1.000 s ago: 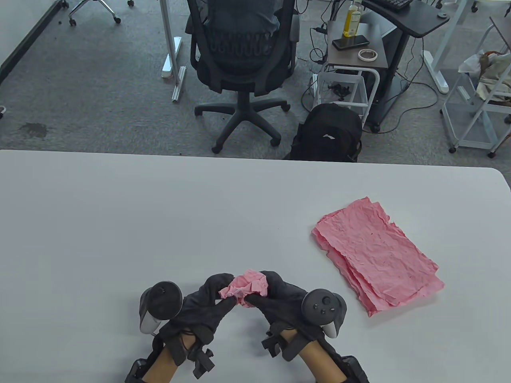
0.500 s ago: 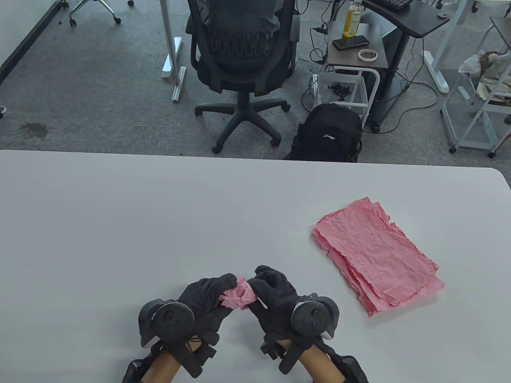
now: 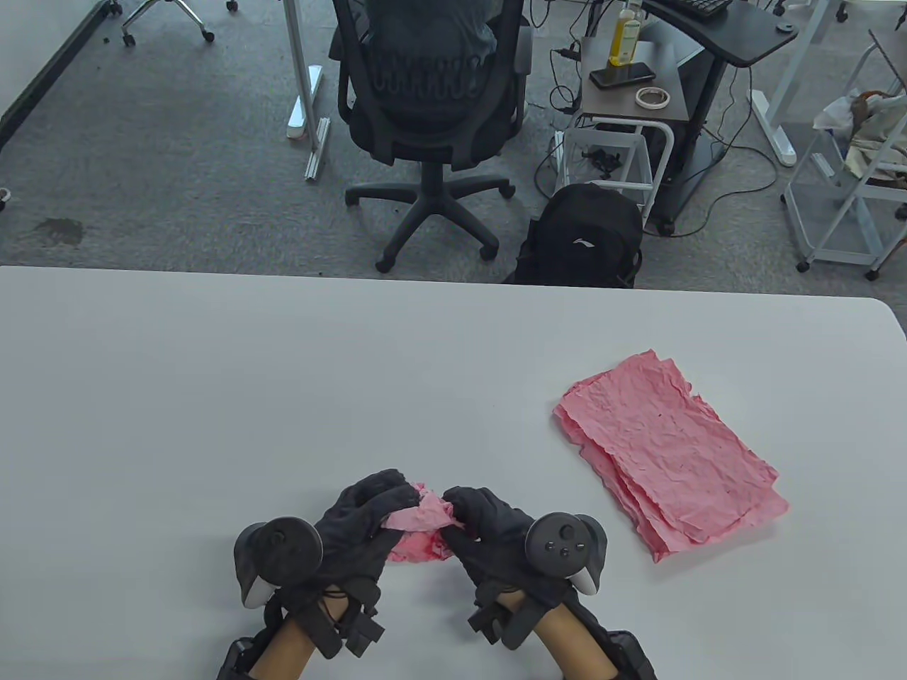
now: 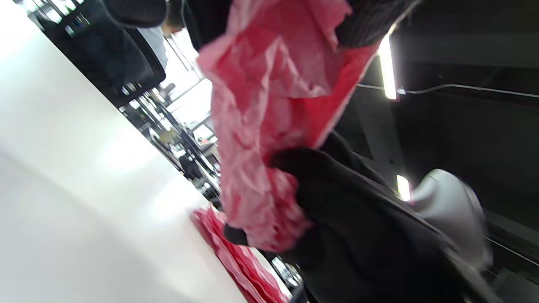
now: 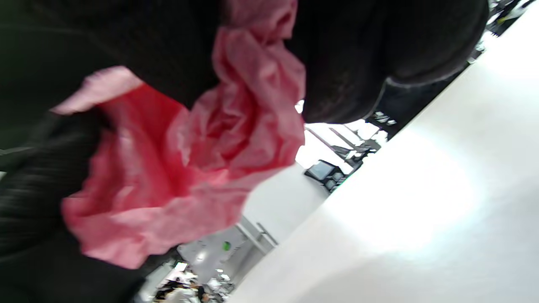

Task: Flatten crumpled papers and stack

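A crumpled pink paper (image 3: 419,524) hangs between both hands near the table's front edge, partly unfolded. My left hand (image 3: 361,513) pinches its left side and my right hand (image 3: 476,518) pinches its right side. Close up, the left wrist view has the paper (image 4: 269,122) held by black gloved fingers (image 4: 337,185), and the right wrist view has the same paper (image 5: 185,168) bunched under the right hand's fingers (image 5: 358,63). A stack of flattened pink papers (image 3: 666,453) lies on the table to the right, apart from both hands.
The white table (image 3: 212,397) stretches wide to the left and back. Behind it stand an office chair (image 3: 432,106), a black backpack (image 3: 581,237) on the floor, and a side cart (image 3: 631,92) with a bottle, phone and tape roll.
Both hands rolled over the paper and drew slightly apart. The tight pink ball has loosened into a wider, partly opened sheet between them.
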{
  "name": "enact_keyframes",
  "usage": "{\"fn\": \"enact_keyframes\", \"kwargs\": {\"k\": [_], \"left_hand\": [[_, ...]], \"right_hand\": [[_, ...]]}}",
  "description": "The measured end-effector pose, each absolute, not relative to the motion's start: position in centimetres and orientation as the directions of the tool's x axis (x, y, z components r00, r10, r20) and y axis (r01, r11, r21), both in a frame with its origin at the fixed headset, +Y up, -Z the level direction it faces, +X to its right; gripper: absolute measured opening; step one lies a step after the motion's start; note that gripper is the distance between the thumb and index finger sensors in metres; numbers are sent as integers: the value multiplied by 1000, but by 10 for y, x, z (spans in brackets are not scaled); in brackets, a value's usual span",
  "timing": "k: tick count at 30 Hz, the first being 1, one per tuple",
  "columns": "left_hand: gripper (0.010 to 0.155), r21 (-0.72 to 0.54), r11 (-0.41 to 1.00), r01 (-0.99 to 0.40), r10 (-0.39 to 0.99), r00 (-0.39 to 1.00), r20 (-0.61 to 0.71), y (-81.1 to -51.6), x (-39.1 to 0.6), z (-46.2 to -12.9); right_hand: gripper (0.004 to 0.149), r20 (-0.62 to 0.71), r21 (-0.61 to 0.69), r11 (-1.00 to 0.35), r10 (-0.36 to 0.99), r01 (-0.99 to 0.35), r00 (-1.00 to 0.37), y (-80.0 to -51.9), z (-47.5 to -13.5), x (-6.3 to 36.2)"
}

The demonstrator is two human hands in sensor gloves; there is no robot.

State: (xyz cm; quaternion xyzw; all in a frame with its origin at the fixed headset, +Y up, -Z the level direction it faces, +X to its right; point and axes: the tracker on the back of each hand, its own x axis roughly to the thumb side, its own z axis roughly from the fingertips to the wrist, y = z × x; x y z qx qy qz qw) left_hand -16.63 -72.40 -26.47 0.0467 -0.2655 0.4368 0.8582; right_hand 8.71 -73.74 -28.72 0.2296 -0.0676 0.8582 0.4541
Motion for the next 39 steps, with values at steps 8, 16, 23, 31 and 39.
{"fn": "enact_keyframes", "kwargs": {"k": [8,16,23,31,39], "left_hand": [[46,-127,588,-799,788,531,312,-740,-176,-277],[75,239,886,-397,193,785,588,-712,-149,-247],[71,141,850,-508,368,764,530,-717,-151,-253],[47,123,707,-697,601,683,415,-716,-175,-262],[47,123,424,-897,865,442,240,-728,-209,-269]], "right_hand": [[41,473,-190,-666,582,-721,-662,-728,-280,96],[41,552,-347,-763,305,-546,-776,-714,-265,83],[43,673,-502,-733,3,-459,-740,-706,-242,58],[51,700,-491,-691,51,-531,-713,-708,-243,63],[49,684,-479,-664,127,-574,-718,-705,-248,75]]}}
